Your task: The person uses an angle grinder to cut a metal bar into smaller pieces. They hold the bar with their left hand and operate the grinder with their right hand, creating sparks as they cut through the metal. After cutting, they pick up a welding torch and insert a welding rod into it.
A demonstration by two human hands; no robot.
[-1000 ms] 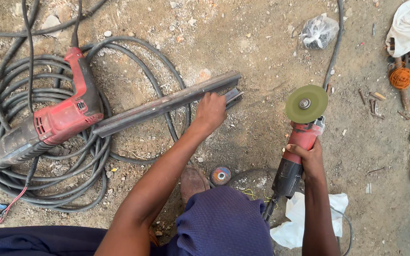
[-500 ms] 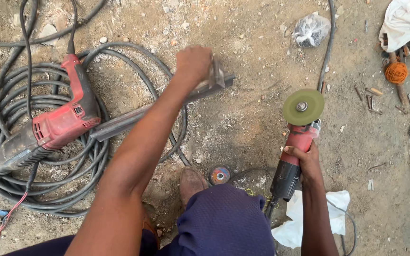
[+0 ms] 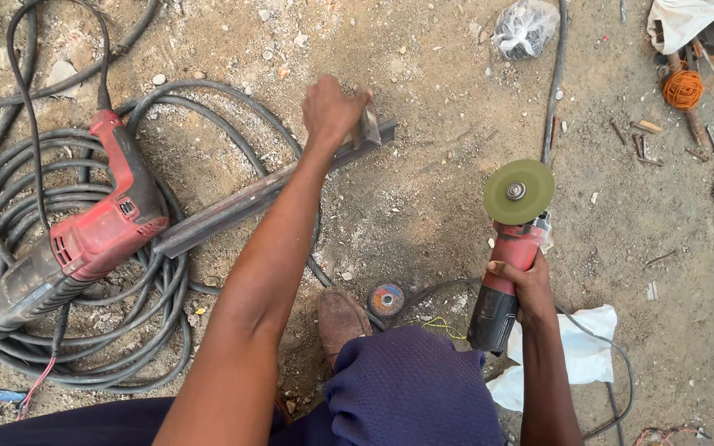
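Note:
My left hand [image 3: 330, 111] grips the far end of a long dark steel angle bar [image 3: 241, 202] that lies slantwise on the dirt. The bar's near end rests on the coiled hose beside a red hammer drill [image 3: 92, 235]. My right hand [image 3: 522, 281] holds a red angle grinder [image 3: 506, 272] by its body, with its green disc [image 3: 519, 192] facing up, off to the right of the bar. My knee in dark blue cloth [image 3: 411, 388] and a brown shoe [image 3: 340, 318] sit between the two arms.
A black coiled hose [image 3: 10, 248] fills the left. A spare grinding disc [image 3: 387, 299] lies by the shoe. A plastic bag [image 3: 525, 29], orange string spool [image 3: 683, 89], loose nails [image 3: 642, 140], white cloth [image 3: 580, 355] and a black cable [image 3: 554, 91] lie on the right.
My left hand has pushed the far end of the angle bar away from me and slightly left. The grinder in my right hand has stayed where it was.

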